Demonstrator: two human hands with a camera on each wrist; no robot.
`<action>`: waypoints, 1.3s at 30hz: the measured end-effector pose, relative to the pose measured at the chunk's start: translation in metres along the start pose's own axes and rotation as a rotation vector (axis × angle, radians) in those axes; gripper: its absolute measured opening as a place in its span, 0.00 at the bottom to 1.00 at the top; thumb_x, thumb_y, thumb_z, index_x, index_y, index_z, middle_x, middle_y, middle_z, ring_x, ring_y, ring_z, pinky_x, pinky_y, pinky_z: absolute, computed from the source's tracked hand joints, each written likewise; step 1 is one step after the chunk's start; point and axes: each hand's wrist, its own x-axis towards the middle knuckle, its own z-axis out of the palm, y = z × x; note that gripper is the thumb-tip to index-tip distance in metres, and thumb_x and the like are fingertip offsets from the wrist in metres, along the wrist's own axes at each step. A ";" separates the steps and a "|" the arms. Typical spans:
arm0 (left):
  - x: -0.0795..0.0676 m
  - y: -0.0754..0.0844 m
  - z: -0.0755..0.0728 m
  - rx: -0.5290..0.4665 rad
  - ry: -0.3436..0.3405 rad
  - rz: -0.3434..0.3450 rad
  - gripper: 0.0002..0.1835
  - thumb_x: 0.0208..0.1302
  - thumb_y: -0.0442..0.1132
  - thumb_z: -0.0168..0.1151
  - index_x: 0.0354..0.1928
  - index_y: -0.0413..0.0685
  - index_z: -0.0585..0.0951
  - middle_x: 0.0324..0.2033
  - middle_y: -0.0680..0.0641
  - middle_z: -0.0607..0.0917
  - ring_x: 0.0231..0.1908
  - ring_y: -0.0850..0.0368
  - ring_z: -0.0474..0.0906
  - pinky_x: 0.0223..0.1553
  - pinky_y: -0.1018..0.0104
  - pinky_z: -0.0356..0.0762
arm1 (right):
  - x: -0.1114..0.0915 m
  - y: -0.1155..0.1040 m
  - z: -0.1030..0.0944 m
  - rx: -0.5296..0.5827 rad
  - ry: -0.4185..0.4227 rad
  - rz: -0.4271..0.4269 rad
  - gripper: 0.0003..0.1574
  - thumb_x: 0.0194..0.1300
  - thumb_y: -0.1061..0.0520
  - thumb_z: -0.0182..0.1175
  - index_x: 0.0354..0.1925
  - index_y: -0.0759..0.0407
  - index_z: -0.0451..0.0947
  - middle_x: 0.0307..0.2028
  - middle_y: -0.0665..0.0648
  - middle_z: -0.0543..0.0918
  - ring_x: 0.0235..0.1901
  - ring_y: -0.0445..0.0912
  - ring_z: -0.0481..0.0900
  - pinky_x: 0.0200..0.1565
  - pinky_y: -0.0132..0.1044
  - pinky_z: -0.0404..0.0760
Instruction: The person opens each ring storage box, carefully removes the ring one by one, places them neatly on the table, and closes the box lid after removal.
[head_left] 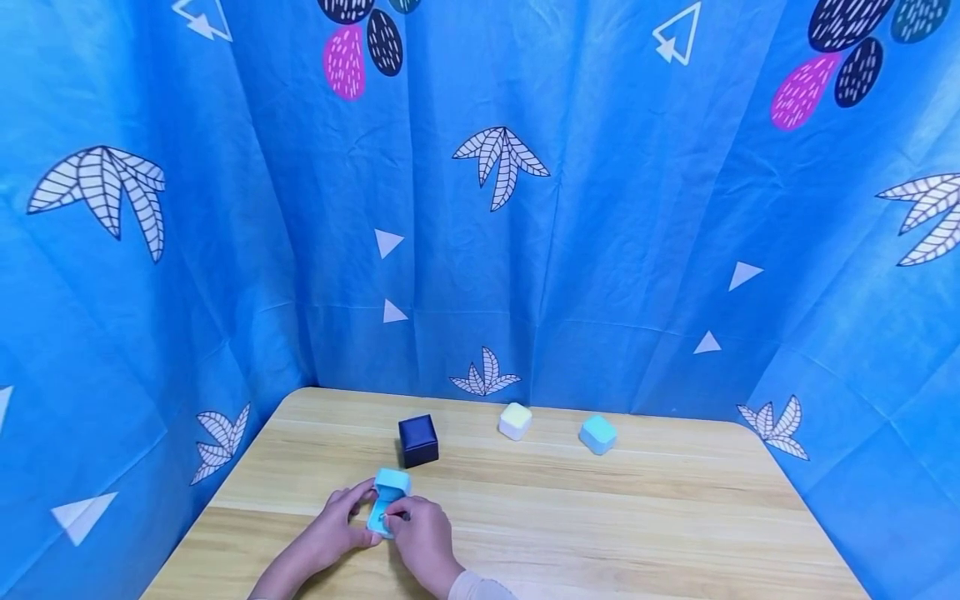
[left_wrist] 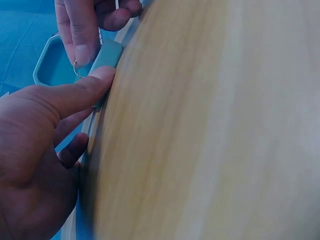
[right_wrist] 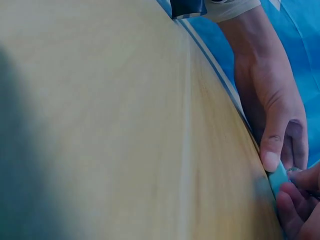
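A turquoise ring box (head_left: 393,481) stands open on the table, its lid raised at the back. My left hand (head_left: 333,529) holds the box from the left, thumb at its front and fingers towards the back; the left wrist view shows the thumb on the box's front wall (left_wrist: 109,52). From the right, my right hand (head_left: 425,537) reaches into the box and pinches a thin ring (left_wrist: 78,71) at the base. Fingers hide part of the ring, so I cannot tell how far it sits in the slot.
A dark navy box (head_left: 418,440) stands just behind the ring box. Farther back are a white box with a pale yellow top (head_left: 515,421) and a closed turquoise box (head_left: 597,434). A blue patterned curtain (head_left: 480,275) borders the wooden table (head_left: 637,525).
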 end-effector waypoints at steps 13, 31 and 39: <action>-0.001 0.000 0.001 0.001 -0.005 0.003 0.47 0.41 0.44 0.77 0.68 0.54 0.68 0.55 0.49 0.76 0.52 0.48 0.68 0.54 0.48 0.70 | -0.001 -0.002 -0.001 0.346 -0.058 0.158 0.03 0.58 0.65 0.64 0.30 0.58 0.83 0.23 0.46 0.78 0.15 0.36 0.74 0.18 0.26 0.74; -0.003 0.001 0.001 0.009 0.007 0.016 0.47 0.41 0.46 0.77 0.68 0.54 0.68 0.54 0.50 0.76 0.51 0.49 0.68 0.53 0.48 0.70 | 0.000 -0.001 -0.003 0.452 -0.053 0.197 0.03 0.58 0.62 0.66 0.33 0.56 0.84 0.23 0.49 0.79 0.14 0.39 0.73 0.16 0.29 0.76; -0.001 0.000 0.001 -0.007 -0.003 -0.006 0.48 0.41 0.45 0.77 0.68 0.54 0.66 0.57 0.48 0.77 0.53 0.46 0.68 0.54 0.45 0.69 | -0.005 -0.001 -0.010 0.404 -0.058 0.194 0.03 0.57 0.61 0.66 0.32 0.55 0.85 0.25 0.46 0.79 0.16 0.37 0.72 0.17 0.28 0.74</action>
